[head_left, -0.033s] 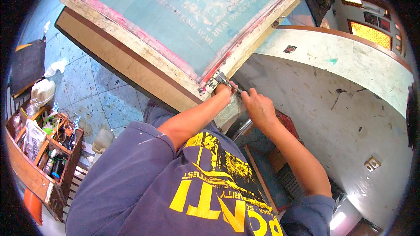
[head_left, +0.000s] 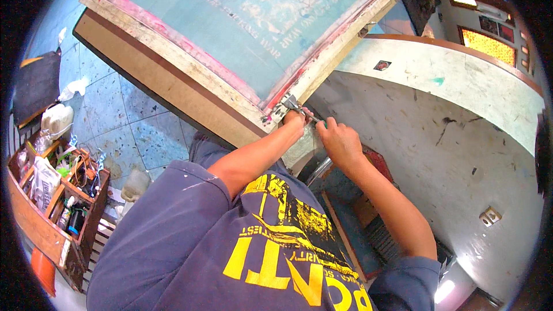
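A wooden-framed printing screen [head_left: 190, 52] with teal mesh and pink stains along its edges fills the top of the view. At its near corner sits a metal clamp [head_left: 292, 103]. My left hand [head_left: 294, 120] is closed at this clamp, its fingertips partly hidden behind the wrist and the metal. Just to the right, my right hand [head_left: 340, 143] grips what looks like a screwdriver [head_left: 314, 118]. A bit of green handle shows at the fingers, and the thin shaft points left toward the clamp. Where its tip meets the clamp is hard to make out.
A brown board [head_left: 150, 72] lies below the screen. To the right curves a stained white wall [head_left: 426, 115] with a socket [head_left: 491, 216]. At lower left stands a wooden crate [head_left: 34, 210] of bottles and tools, near a white jug [head_left: 57, 121]. Blue tiles [head_left: 109, 103] cover the floor.
My right hand has turned and shifted slightly, its fingers curled more tightly around the green handle. The left hand, clamp and screen stay where they were.
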A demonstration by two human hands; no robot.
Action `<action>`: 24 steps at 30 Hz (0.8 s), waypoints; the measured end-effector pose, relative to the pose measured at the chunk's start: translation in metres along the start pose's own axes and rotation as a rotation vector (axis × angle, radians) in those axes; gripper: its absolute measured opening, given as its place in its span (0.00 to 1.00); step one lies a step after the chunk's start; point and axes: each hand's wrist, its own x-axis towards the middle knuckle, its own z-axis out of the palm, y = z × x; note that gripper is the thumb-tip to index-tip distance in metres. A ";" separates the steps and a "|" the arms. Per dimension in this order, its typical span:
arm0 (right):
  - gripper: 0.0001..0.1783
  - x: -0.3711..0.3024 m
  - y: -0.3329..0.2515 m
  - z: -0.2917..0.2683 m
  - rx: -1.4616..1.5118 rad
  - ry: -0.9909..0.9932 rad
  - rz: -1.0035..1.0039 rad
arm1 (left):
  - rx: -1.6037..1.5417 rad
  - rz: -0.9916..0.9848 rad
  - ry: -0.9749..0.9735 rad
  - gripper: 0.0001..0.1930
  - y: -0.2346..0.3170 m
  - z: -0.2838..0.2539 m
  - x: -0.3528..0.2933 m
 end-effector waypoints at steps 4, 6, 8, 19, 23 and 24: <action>0.08 0.009 0.010 0.012 -0.008 0.070 -0.049 | -0.022 -0.004 -0.038 0.10 0.004 0.001 0.004; 0.08 0.015 0.013 0.018 0.173 0.035 0.115 | -0.049 -0.011 -0.034 0.11 0.003 0.002 0.006; 0.11 0.025 0.018 0.030 0.467 -0.062 0.422 | -0.056 -0.032 -0.035 0.11 0.002 0.001 0.011; 0.20 -0.005 -0.013 0.002 0.310 0.029 0.262 | 0.053 -0.013 0.044 0.14 0.008 0.006 0.004; 0.19 -0.004 -0.008 0.016 0.006 -0.026 0.012 | 0.034 -0.030 0.030 0.14 0.008 0.004 0.000; 0.18 -0.002 -0.008 0.014 0.026 -0.052 0.040 | 0.038 -0.017 0.010 0.14 0.006 0.002 0.002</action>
